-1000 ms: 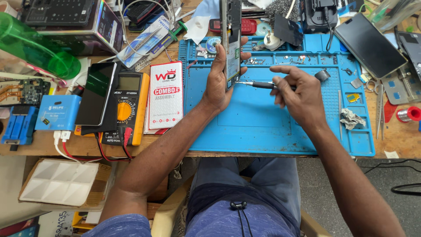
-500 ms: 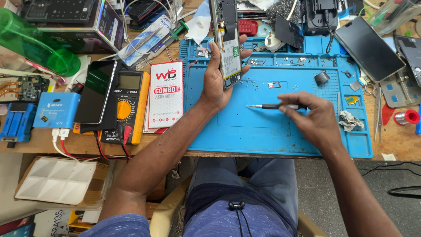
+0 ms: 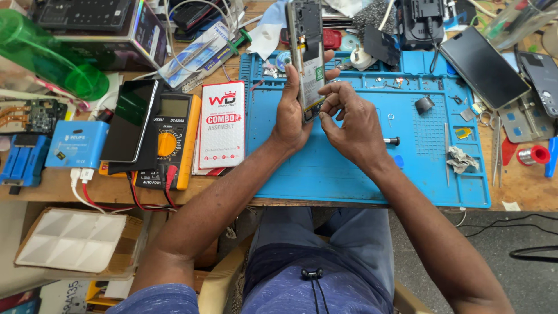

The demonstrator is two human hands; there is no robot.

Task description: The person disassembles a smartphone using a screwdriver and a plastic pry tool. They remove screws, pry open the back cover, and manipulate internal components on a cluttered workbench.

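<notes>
My left hand (image 3: 290,113) grips the opened phone (image 3: 308,58) upright above the blue mat (image 3: 349,174); right fingers (image 3: 326,107) pinch at its lower edge, next requiring steady fine pull.

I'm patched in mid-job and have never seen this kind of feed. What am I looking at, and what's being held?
This is one camera worn on a person's head, looking down at their own two bare hands over a cluttered workbench. The left hand holds an opened phone upright, its insides showing. The right hand pinches at the phone's lower edge with its fingers. Below them lies a blue work mat with a small screwdriver lying loose on it. Left of the mat: a red-and-white parts box and a yellow multimeter. Another phone lies at the upper right.
</notes>
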